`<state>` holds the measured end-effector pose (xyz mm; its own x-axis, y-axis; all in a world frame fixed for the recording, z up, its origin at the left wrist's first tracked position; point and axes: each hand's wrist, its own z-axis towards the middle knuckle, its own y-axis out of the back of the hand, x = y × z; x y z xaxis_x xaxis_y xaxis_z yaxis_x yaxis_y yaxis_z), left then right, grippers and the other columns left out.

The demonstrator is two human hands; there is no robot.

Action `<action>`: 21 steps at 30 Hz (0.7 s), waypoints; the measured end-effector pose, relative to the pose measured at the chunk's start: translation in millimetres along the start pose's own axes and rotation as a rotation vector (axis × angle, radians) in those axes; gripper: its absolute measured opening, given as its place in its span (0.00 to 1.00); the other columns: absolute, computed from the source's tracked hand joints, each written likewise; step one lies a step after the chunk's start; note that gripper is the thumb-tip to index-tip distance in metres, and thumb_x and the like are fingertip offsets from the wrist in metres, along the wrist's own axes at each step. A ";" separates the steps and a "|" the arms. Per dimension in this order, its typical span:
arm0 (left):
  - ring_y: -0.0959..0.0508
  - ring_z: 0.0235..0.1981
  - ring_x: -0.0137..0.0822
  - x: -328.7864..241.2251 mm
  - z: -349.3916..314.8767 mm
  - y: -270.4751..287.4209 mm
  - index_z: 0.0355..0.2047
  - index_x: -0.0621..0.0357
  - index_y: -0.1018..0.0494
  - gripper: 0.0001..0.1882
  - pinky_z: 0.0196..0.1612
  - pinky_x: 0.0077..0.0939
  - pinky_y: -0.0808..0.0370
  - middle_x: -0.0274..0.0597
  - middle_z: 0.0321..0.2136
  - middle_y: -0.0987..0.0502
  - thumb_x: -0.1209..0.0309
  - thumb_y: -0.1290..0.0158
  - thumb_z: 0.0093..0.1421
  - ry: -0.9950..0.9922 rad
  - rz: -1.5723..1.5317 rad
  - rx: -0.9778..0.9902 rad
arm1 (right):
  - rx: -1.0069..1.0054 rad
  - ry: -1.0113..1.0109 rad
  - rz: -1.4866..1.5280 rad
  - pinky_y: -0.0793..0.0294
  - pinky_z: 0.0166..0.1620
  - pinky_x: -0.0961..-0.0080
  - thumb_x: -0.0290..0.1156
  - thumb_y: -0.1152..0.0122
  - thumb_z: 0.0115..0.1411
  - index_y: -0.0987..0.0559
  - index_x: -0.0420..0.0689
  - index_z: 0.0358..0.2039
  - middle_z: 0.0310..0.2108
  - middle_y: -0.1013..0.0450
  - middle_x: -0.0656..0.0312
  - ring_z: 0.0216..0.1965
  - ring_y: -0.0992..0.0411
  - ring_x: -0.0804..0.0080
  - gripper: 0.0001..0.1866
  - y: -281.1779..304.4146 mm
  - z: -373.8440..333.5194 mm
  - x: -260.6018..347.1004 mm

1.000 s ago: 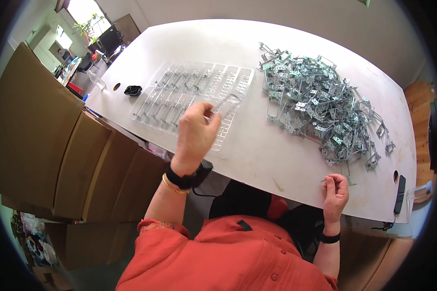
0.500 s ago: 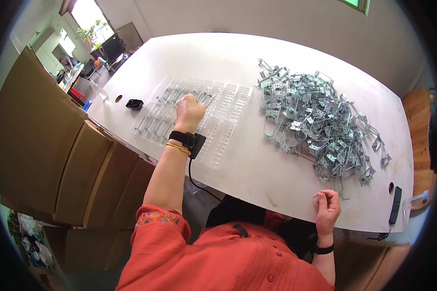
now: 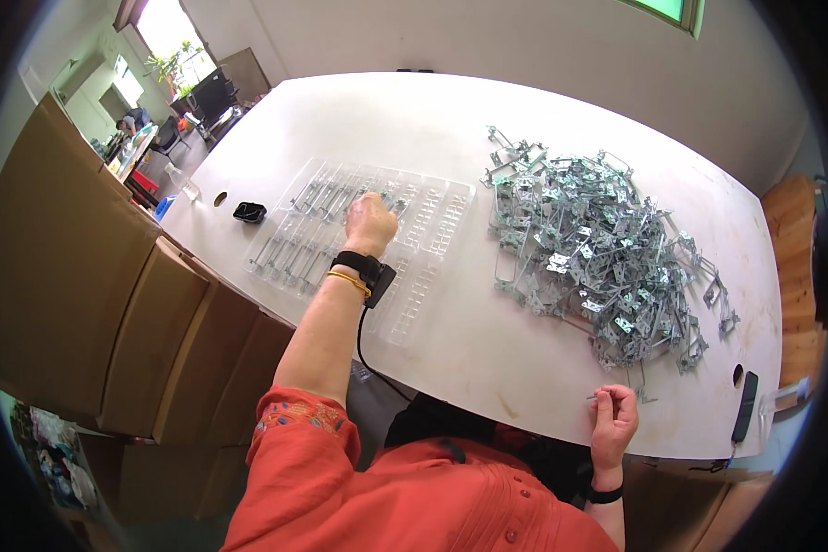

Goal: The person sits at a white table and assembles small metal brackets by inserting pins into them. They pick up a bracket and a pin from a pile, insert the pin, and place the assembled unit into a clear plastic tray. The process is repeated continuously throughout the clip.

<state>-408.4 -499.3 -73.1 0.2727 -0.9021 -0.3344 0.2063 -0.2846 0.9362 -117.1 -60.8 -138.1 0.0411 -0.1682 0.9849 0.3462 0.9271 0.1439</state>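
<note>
My left hand point(image 3: 371, 221) is closed over a clear plastic tray point(image 3: 437, 244) at the left of the table, its fingertips hidden behind the fist. Long metal rod parts point(image 3: 290, 248) lie side by side in the tray's left slots, in two rows. Toward its right side, the slots show no rods. Near the table's front edge, my right hand point(image 3: 614, 423) pinches a thin metal rod piece point(image 3: 593, 397), whose end pokes out past the fingers. Beyond that hand spreads a big tangled heap of metal brackets point(image 3: 589, 248) with bent rods.
A small black tray point(image 3: 249, 212) sits left of the clear one. A dark flat device point(image 3: 745, 405) with a cable lies at the right edge. Tall cardboard boxes point(image 3: 64, 267) stand left of the table. A person point(image 3: 133, 120) bends over another table far back.
My left hand has shifted slightly right and farther over the tray, still closed. My right hand keeps its pinch near the front edge. The whole view has tilted a little.
</note>
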 end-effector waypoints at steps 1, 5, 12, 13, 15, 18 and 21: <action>0.14 0.48 0.60 0.4 1.0 -1.9 0.38 0.68 0.15 0.14 0.54 0.45 0.17 0.68 0.42 0.16 0.68 0.37 0.58 0.015 0.002 0.001 | 0.002 -0.004 0.004 0.25 0.41 0.83 0.26 0.37 0.74 0.23 0.41 0.45 0.38 0.22 0.66 0.34 0.26 0.82 0.04 0.0 0.1 -0.1; 0.14 0.49 0.59 -0.8 6.4 -7.4 0.40 0.67 0.15 0.13 0.54 0.44 0.17 0.66 0.43 0.15 0.69 0.38 0.58 0.042 0.022 0.049 | -0.006 -0.010 -0.002 0.25 0.41 0.83 0.26 0.37 0.74 0.22 0.41 0.45 0.38 0.22 0.65 0.34 0.26 0.82 0.04 -0.3 -0.4 -0.4; 0.15 0.49 0.61 -5.2 5.5 -13.4 0.39 0.68 0.15 0.15 0.54 0.47 0.18 0.67 0.44 0.16 0.67 0.37 0.57 0.037 0.017 0.017 | -0.019 -0.024 0.022 0.25 0.41 0.84 0.27 0.36 0.73 0.22 0.41 0.45 0.38 0.23 0.65 0.34 0.27 0.82 0.05 0.0 -0.7 -5.8; 0.15 0.49 0.62 -3.8 6.1 -15.5 0.37 0.70 0.16 0.17 0.54 0.49 0.18 0.69 0.43 0.16 0.65 0.36 0.57 0.030 0.003 0.004 | -0.021 -0.025 0.023 0.25 0.41 0.84 0.26 0.36 0.73 0.22 0.41 0.45 0.38 0.23 0.66 0.34 0.27 0.82 0.05 -0.3 -0.9 -5.6; 0.16 0.50 0.62 -4.5 6.2 -15.6 0.38 0.69 0.16 0.17 0.54 0.48 0.18 0.67 0.44 0.16 0.65 0.36 0.57 0.042 0.009 0.020 | -0.022 -0.027 0.024 0.25 0.41 0.84 0.26 0.36 0.73 0.22 0.41 0.45 0.38 0.23 0.66 0.34 0.27 0.82 0.05 -0.9 -0.8 -4.5; 0.16 0.50 0.61 0.0 7.8 -20.9 0.39 0.68 0.15 0.17 0.54 0.48 0.18 0.66 0.44 0.16 0.65 0.36 0.58 0.028 0.056 0.002 | -0.018 -0.026 0.016 0.25 0.41 0.84 0.27 0.36 0.73 0.22 0.41 0.45 0.38 0.23 0.66 0.34 0.27 0.83 0.05 -0.1 -0.7 -6.2; 0.16 0.50 0.61 4.7 7.9 -25.2 0.39 0.69 0.15 0.17 0.54 0.48 0.18 0.66 0.45 0.16 0.65 0.35 0.58 0.027 0.061 -0.014 | -0.013 -0.021 0.010 0.25 0.41 0.84 0.27 0.36 0.73 0.22 0.41 0.45 0.38 0.23 0.66 0.34 0.27 0.83 0.05 -0.4 -0.7 -5.6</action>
<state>-419.8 -498.9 -97.4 0.3099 -0.9086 -0.2801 0.2014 -0.2251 0.9533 -116.8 -60.4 -143.7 0.0255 -0.1515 0.9881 0.3577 0.9244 0.1325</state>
